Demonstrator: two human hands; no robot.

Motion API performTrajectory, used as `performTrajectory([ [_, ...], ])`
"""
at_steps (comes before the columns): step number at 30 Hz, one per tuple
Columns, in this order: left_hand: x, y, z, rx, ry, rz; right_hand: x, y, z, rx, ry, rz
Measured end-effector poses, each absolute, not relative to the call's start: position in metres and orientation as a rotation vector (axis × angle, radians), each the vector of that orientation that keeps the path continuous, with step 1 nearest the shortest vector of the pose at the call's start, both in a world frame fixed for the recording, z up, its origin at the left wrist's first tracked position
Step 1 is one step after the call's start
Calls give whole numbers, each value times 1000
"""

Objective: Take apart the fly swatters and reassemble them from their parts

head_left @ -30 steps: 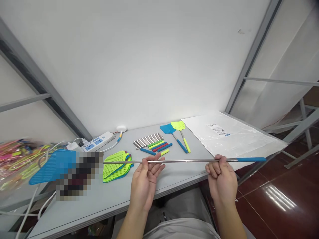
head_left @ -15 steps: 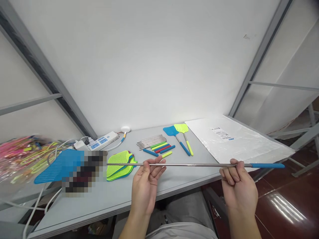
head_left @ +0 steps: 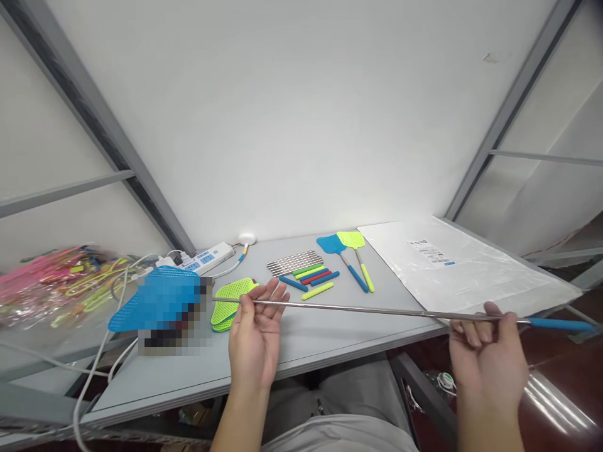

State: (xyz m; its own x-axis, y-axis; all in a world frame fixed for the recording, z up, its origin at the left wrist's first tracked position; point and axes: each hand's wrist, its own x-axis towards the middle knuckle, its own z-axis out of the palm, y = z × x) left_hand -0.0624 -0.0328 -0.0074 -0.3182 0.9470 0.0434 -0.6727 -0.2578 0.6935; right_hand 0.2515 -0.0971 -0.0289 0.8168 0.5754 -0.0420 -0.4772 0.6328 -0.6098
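A telescopic fly swatter with its thin metal rod (head_left: 348,308) drawn out long lies across both my hands. Its blue mesh head (head_left: 129,309) is at the far left, partly covered by a pixelated patch, and its blue handle (head_left: 560,324) points right. My left hand (head_left: 254,336) pinches the rod near the head between thumb and fingers, palm up. My right hand (head_left: 490,351) grips the rod just left of the handle. Beyond the left hand lie stacked swatter heads (head_left: 230,304), green-yellow on top. Coloured handle tubes (head_left: 318,289) and bare metal rods (head_left: 294,261) rest behind them.
Two short swatters, one blue (head_left: 332,243) and one yellow (head_left: 351,239), lie by the wall. A white plastic bag (head_left: 480,282) covers the table's right end. At left are a power strip (head_left: 211,256), cables and clear bags of colourful pieces (head_left: 56,282). The table (head_left: 325,336) has its front edge before me.
My hands have moved farther apart along the rod. The swatter now tilts down toward its handle, and the whole view has shifted so the table's things appear farther right.
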Motion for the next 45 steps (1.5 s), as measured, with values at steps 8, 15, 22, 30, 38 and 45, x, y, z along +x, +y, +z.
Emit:
performTrajectory([
  [8, -4, -67, -23, 561, 610, 1467, 149, -89, -31, -808, -417, 921],
  [15, -9, -70, -20, 596, 640, 1625, 158, -94, -31, -829, -533, 897],
  [22, -28, -59, -11, 512, 676, 1794, 185, -94, -24, -777, -435, 822],
  [30, -31, -60, -5, 390, 701, 1833, 184, -92, -25, -738, -395, 901],
  [38, -14, -63, -15, 385, 760, 1876, 155, -94, -28, -697, -450, 975],
  [45, 10, -84, -25, 424, 779, 1743, 120, -96, -33, -715, -498, 1103],
])
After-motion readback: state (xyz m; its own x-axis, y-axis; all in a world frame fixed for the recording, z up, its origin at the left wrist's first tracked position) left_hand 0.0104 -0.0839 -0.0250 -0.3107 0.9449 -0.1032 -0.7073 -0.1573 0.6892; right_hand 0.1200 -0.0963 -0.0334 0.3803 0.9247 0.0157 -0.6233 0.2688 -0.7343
